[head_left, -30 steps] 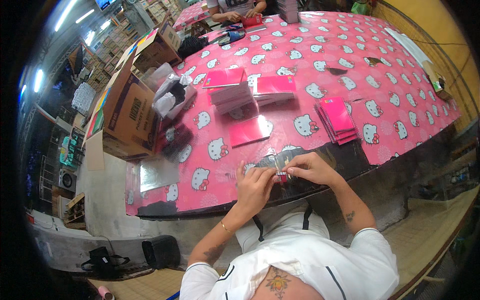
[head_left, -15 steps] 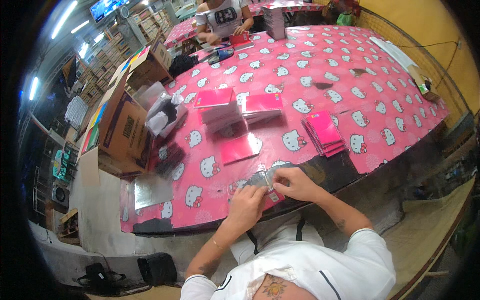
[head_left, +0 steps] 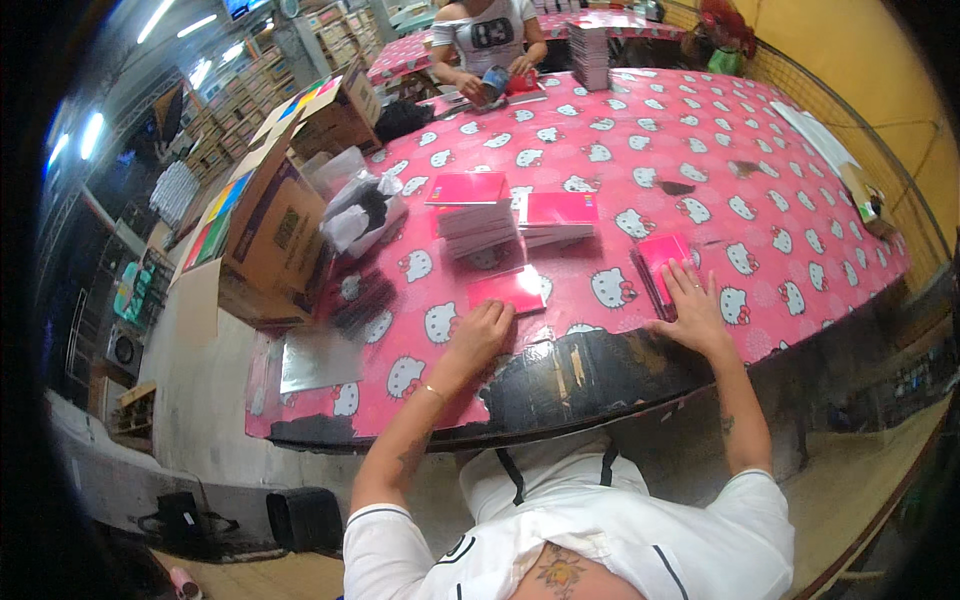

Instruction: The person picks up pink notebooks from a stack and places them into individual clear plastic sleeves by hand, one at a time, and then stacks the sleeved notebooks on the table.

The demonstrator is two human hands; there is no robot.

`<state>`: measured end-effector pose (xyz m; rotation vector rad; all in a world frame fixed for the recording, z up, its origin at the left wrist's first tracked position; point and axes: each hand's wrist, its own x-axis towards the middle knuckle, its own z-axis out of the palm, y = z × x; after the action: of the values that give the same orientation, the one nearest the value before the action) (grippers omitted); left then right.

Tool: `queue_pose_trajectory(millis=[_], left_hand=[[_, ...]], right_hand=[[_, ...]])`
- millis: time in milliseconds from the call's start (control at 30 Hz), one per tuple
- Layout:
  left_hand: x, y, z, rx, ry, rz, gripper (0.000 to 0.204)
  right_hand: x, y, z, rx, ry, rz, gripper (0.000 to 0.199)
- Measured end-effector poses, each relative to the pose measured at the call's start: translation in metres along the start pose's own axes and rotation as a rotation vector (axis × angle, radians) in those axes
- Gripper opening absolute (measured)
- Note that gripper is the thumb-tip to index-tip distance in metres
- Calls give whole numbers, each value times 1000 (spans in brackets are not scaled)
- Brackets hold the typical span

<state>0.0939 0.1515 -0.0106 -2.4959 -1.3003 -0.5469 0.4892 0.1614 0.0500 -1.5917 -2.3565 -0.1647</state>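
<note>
At the front middle of the table, a pink notebook (head_left: pixel 510 288) lies flat. My left hand (head_left: pixel 484 328) is at its near-left corner, fingers together and gripping the edge; the thumb is hidden. Further right, my right hand (head_left: pixel 694 308) lies with fingers spread over a small stack of pink spiral notebooks (head_left: pixel 660 252), covering its near part. Two taller piles rise beyond the single notebook: a left pile of notebooks (head_left: pixel 468 188) and a right pile of notebooks (head_left: pixel 560 208), both topped with pink covers.
Open cardboard boxes (head_left: pixel 275 235) stand along the left side, beside crumpled white plastic (head_left: pixel 362 212). A silvery sheet (head_left: pixel 318 362) lies at the front left. Across the table another person (head_left: pixel 490 45) handles items near a tall notebook stack (head_left: pixel 590 55). Dark worn patches mark the front edge.
My hands have parted from the table's front edge, where they were together over a pink item. The left went to the single notebook, the right to the right-hand stack. The view has shifted.
</note>
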Motion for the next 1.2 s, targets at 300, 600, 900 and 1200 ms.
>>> queue_pose_trajectory(millis=[300, 600, 900, 1200], left_hand=[[6, 87, -62, -92, 71, -92, 43], [-26, 118, -29, -674, 286, -589, 45], [-30, 55, -55, -843, 333, -779, 42], [-85, -71, -39, 77, 155, -740, 13]], right_hand=[[-15, -133, 53, 1439, -149, 146, 59], [-25, -153, 67, 1470, 31, 89, 45], [-28, -129, 58, 1517, -188, 200, 14], [-20, -131, 63, 1499, -291, 34, 24]])
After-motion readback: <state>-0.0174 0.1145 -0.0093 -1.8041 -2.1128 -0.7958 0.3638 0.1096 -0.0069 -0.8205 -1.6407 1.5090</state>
